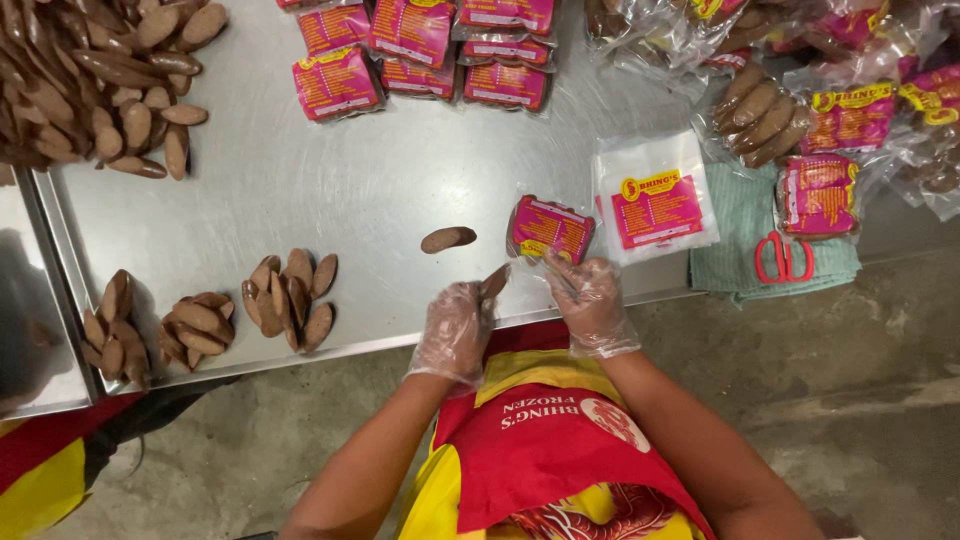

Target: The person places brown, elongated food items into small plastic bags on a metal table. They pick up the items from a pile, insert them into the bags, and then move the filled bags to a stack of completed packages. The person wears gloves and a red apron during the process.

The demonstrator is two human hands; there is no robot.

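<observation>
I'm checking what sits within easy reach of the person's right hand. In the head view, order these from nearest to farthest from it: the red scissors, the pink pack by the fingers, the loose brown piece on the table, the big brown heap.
From the right hand:
1. Pink pack, just above the fingers.
2. Loose brown piece, up and left on the table.
3. Red scissors, right, on the green cloth.
4. Big brown heap, far top-left corner.

Three small heaps of brown oval pieces (290, 295) are seen left of the hands on the steel counter (300, 180). Red scissors (783, 258) are laid on a green cloth (740, 215) to their right, and pink sealed packs (420, 50) are stacked beyond them.
</observation>
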